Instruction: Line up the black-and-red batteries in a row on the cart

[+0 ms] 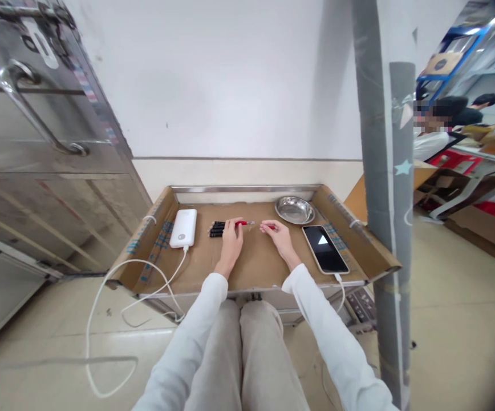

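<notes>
My left hand point(231, 237) rests on the cardboard-lined tray point(256, 262) with its fingers closed on a red pen point(244, 223) whose metal tip points right. Just left of that hand lie several black pens point(216, 229) side by side. My right hand point(277, 236) pinches a small red piece point(270, 226), likely the pen's cap, a short gap away from the pen's tip. Both forearms wear white sleeves.
A white power bank point(183, 228) with a white cable lies at the tray's left. A steel bowl point(294, 209) sits at the back right, a phone point(325, 248) with a lit screen in front of it. A grey post point(386, 217) stands right, metal cabinet left, people far right.
</notes>
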The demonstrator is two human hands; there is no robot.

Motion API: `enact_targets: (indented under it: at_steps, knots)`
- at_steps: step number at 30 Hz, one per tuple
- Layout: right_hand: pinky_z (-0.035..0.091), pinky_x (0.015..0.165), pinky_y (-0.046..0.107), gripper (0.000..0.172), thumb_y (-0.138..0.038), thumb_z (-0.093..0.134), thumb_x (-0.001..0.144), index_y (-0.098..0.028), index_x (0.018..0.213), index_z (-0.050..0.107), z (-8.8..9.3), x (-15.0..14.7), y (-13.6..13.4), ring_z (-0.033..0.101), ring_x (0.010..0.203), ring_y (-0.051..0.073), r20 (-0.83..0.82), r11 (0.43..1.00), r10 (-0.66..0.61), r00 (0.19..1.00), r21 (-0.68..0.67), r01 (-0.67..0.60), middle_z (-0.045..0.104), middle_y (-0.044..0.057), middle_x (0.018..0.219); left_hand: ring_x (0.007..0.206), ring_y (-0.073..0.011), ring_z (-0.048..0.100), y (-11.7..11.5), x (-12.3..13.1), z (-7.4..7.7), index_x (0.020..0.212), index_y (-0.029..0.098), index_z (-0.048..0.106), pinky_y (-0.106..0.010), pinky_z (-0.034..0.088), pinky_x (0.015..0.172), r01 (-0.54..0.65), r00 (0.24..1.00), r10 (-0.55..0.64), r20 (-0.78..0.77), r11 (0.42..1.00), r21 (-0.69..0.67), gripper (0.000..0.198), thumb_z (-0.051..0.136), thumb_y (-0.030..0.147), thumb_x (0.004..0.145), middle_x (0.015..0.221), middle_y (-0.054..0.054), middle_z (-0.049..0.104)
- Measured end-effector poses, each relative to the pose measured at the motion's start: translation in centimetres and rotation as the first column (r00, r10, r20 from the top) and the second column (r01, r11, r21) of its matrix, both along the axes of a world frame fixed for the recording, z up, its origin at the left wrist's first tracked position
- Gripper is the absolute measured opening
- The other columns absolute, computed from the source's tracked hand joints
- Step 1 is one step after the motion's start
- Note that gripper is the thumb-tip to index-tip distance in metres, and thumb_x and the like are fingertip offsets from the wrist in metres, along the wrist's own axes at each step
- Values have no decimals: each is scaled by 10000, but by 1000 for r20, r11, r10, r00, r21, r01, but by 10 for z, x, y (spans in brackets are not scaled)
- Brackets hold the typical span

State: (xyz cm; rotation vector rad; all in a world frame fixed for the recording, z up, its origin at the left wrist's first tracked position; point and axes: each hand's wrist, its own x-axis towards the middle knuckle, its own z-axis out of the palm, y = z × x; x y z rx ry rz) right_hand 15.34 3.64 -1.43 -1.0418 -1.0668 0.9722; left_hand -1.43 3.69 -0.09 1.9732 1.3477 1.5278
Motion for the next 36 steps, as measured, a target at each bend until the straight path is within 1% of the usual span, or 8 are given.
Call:
enact_targets:
  at_steps: [4, 7, 10, 15, 18, 23, 29, 36]
  knots:
    - [502, 729, 320, 257, -409, 643, 738, -177, 849, 647, 0, 0, -3, 622, 703, 156, 254, 996, -65, 965, 75, 47, 678, 45, 801, 984, -188, 562, 9, 1, 0, 1038, 186, 546, -354, 414, 895, 34, 978, -37, -208, 999, -19, 213, 363, 189, 930, 1046, -84, 599]
    - [488, 738, 316, 213, -384, 570, 797, -197, 862, 647, 1, -2, -6, 619, 750, 168, 440, 992, -68, 895, 129, 12, 687, 49, 854, 1005, -223, 546, 15, 0, 1, 1027, 207, 565, -403, 375, 910, 13, 898, -33, -438, 999, -49, 224, 372, 168, 919, 1033, -79, 622]
    - [467, 780, 325, 164, -314, 535, 822, -209, 882, 647, 2, -2, -7, 612, 816, 179, 572, 985, -65, 817, 168, -39, 686, 45, 888, 1101, -243, 498, 16, -2, 4, 1048, 206, 566, -412, 352, 934, 13, 841, -18, -541, 1000, -13, 286, 362, 91, 886, 1120, -101, 602]
    - [441, 834, 353, 166, -205, 512, 829, -222, 937, 637, -1, -3, -9, 571, 893, 196, 719, 975, -61, 692, 192, -114, 661, 49, 941, 1099, -232, 498, 2, -8, 4, 1084, 205, 552, -392, 379, 932, 63, 845, -46, -533, 998, 14, 364, 348, 32, 838, 1172, -101, 560]
    - [437, 836, 368, 156, -194, 499, 844, -212, 919, 634, -3, -4, -11, 549, 886, 210, 741, 972, -123, 660, 225, -72, 626, 67, 932, 1016, -211, 531, -9, -11, 0, 1020, 192, 566, -372, 414, 917, 149, 857, -133, -498, 989, -7, 331, 346, 30, 832, 1059, -90, 571]
    - [431, 842, 390, 168, -228, 470, 875, -198, 879, 636, -9, -4, -14, 516, 884, 228, 765, 968, -222, 604, 247, 44, 578, 78, 890, 971, -212, 540, -17, -11, -7, 988, 174, 552, -382, 441, 909, 187, 875, -166, -455, 982, 1, 152, 449, 170, 876, 988, -85, 552]
    - [439, 843, 372, 206, -219, 431, 896, -205, 908, 636, -15, -7, -5, 534, 898, 215, 798, 970, -178, 576, 242, -36, 571, 74, 907, 947, -190, 558, -2, -4, -13, 900, 182, 554, -374, 451, 900, 203, 863, -208, -461, 977, -62, 103, 452, 173, 891, 959, -60, 554]
    - [447, 838, 349, 239, -171, 371, 909, -202, 968, 601, -6, -16, 4, 549, 912, 201, 818, 966, -179, 546, 253, -62, 565, 73, 945, 917, -209, 538, 23, 5, -15, 940, 167, 565, -363, 434, 841, 95, 834, -79, -545, 995, 2, 165, 402, 166, 912, 933, -79, 564]
